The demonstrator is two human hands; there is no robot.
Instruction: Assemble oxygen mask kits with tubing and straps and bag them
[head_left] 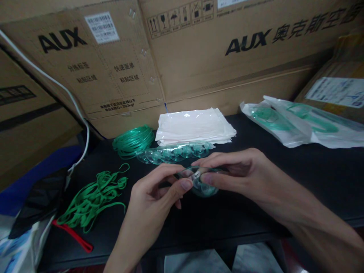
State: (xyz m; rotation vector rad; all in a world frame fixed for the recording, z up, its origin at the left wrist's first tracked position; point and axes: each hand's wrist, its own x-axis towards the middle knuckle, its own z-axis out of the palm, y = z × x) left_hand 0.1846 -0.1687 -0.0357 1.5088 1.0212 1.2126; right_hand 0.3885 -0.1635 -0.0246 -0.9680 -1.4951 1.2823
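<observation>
Pinching a clear mask (202,186) just above the black table (256,216): L hand (153,199) & R hand (241,174), thumb and fingers of each clamped on its rim. Left: loose green straps (91,201). Behind: row of masks (176,152), tubing coil (133,141), bag stack (196,127), cartons (199,57).

So the table (284,170) is plain black. Back middle there's a stack of white plastic bags (196,125), with a row of clear masks (173,151) touching its front edge and a coil of green tubing (133,141) just left. Loose green straps (93,199) are piled front-left, a red strap (75,237) lies near the edge, and there are bagged masks (290,121) far right.
</observation>
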